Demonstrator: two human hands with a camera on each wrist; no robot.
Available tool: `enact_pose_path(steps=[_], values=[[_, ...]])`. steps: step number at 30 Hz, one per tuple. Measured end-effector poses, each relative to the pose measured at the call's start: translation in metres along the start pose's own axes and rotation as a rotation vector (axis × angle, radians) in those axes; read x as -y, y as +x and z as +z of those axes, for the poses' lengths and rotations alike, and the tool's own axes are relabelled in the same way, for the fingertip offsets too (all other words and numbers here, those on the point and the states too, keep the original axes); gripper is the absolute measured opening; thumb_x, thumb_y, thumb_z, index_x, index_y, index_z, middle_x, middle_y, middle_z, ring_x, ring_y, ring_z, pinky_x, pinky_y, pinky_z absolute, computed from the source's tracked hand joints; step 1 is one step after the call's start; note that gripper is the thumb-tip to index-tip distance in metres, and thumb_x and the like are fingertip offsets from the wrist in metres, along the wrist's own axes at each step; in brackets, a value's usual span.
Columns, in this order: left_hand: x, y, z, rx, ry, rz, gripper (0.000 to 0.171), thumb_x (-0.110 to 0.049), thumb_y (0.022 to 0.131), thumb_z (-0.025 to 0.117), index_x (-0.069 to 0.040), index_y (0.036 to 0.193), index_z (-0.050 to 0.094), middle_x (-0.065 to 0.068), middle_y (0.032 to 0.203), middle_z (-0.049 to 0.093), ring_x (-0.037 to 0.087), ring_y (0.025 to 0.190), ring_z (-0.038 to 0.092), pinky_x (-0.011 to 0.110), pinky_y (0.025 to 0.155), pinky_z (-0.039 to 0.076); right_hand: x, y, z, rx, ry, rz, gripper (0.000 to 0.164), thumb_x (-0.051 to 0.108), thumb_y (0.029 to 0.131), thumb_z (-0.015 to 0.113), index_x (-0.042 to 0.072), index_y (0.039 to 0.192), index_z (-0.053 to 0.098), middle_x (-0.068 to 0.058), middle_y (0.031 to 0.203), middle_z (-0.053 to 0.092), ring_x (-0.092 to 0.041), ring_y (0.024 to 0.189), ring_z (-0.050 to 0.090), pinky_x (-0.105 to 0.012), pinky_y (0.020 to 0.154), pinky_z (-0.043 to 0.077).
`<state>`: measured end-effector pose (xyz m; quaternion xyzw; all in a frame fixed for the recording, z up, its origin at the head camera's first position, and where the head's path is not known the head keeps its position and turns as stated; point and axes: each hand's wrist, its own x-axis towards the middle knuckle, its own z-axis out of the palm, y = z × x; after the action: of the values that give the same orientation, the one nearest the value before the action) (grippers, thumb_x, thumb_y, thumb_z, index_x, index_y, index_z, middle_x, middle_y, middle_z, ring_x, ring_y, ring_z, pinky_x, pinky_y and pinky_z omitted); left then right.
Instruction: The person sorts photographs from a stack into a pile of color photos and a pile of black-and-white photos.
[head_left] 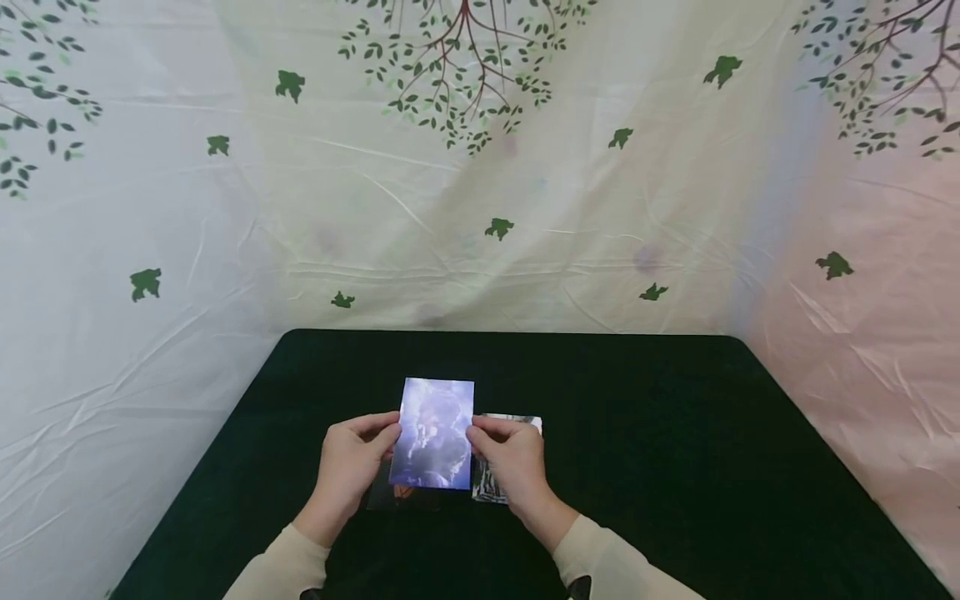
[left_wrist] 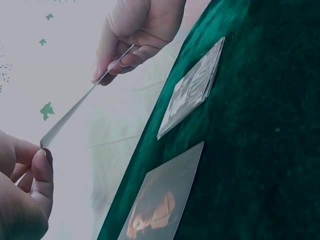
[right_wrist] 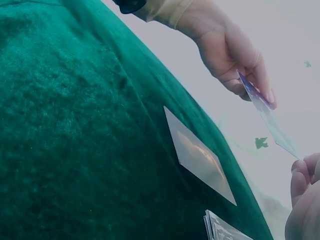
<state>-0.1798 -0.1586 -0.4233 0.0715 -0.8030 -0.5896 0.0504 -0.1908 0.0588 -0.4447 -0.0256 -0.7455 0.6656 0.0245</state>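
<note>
A card with a purple, cloudy, glowing picture (head_left: 432,433) is held up above the table, its face toward the head camera. My left hand (head_left: 351,467) pinches its left edge between thumb and fingers. On the opposite edge, my right hand (head_left: 517,462) pinches it the same way. Seen from the left wrist, the card (left_wrist: 75,110) is nearly edge-on and well off the cloth. Beneath it lies a dark card with an orange figure (left_wrist: 160,200), mostly covered in the head view. A stack of black-and-white cards (left_wrist: 195,85) sits to its right, partly behind my right hand.
A dark green velvety cloth (head_left: 637,433) covers the table. Behind and to the sides hangs pale fabric (head_left: 420,208) printed with leafy branches and green leaf-like shapes. The fabric meets the table's far edge.
</note>
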Motion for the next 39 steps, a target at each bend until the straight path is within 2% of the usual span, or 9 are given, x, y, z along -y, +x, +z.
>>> enact_pose_path(steps=[4, 11, 18, 24, 31, 39], values=[[0.003, 0.001, -0.007, -0.004, 0.024, 0.006, 0.019, -0.017, 0.091, 0.067, -0.009, 0.108, 0.073, 0.009, 0.101, 0.067, 0.023, 0.078, 0.061, 0.032, 0.070, 0.054, -0.002, 0.001, 0.007, 0.032, 0.032, -0.009, 0.019, 0.016, 0.084, 0.075, 0.008, 0.101, 0.075, -0.007, 0.096, 0.069, -0.016, 0.076, 0.068, -0.027, 0.070, 0.055], [0.013, 0.004, -0.017, -0.001, 0.081, -0.008, 0.020, -0.014, 0.091, 0.066, -0.006, 0.109, 0.072, 0.010, 0.095, 0.066, 0.021, 0.074, 0.059, 0.034, 0.068, 0.053, -0.009, 0.001, 0.019, 0.095, -0.001, -0.018, 0.019, 0.015, 0.084, 0.075, 0.009, 0.102, 0.075, -0.004, 0.091, 0.071, -0.015, 0.076, 0.069, -0.027, 0.068, 0.055], [0.024, 0.008, -0.021, 0.020, 0.125, -0.042, 0.021, -0.015, 0.091, 0.067, -0.005, 0.110, 0.072, 0.009, 0.097, 0.066, 0.019, 0.074, 0.059, 0.028, 0.066, 0.052, -0.014, 0.004, 0.029, 0.101, -0.117, -0.001, 0.019, 0.016, 0.083, 0.075, 0.010, 0.101, 0.075, 0.001, 0.087, 0.071, -0.009, 0.071, 0.068, -0.025, 0.064, 0.055], [0.034, 0.013, -0.022, 0.043, 0.152, -0.070, 0.020, -0.014, 0.091, 0.067, -0.006, 0.109, 0.072, 0.009, 0.102, 0.066, 0.019, 0.076, 0.061, 0.030, 0.068, 0.054, -0.018, 0.007, 0.035, 0.139, -0.201, 0.022, 0.016, 0.015, 0.082, 0.076, 0.010, 0.097, 0.075, 0.003, 0.081, 0.069, -0.008, 0.068, 0.067, -0.025, 0.061, 0.054], [0.047, 0.019, -0.025, 0.097, 0.175, -0.083, 0.020, -0.012, 0.092, 0.065, -0.005, 0.109, 0.071, 0.008, 0.102, 0.066, 0.017, 0.080, 0.063, 0.033, 0.070, 0.055, -0.022, 0.009, 0.035, 0.225, -0.319, -0.002, 0.019, 0.019, 0.082, 0.077, 0.010, 0.099, 0.074, 0.005, 0.081, 0.069, -0.007, 0.070, 0.065, -0.026, 0.061, 0.053], [0.056, 0.024, -0.025, 0.123, 0.189, -0.095, 0.018, -0.012, 0.091, 0.065, -0.007, 0.107, 0.072, 0.008, 0.102, 0.066, 0.018, 0.081, 0.063, 0.033, 0.070, 0.054, -0.027, 0.013, 0.038, 0.229, -0.397, -0.027, 0.020, 0.019, 0.082, 0.077, 0.011, 0.100, 0.074, 0.006, 0.081, 0.069, -0.005, 0.069, 0.063, -0.025, 0.061, 0.052]])
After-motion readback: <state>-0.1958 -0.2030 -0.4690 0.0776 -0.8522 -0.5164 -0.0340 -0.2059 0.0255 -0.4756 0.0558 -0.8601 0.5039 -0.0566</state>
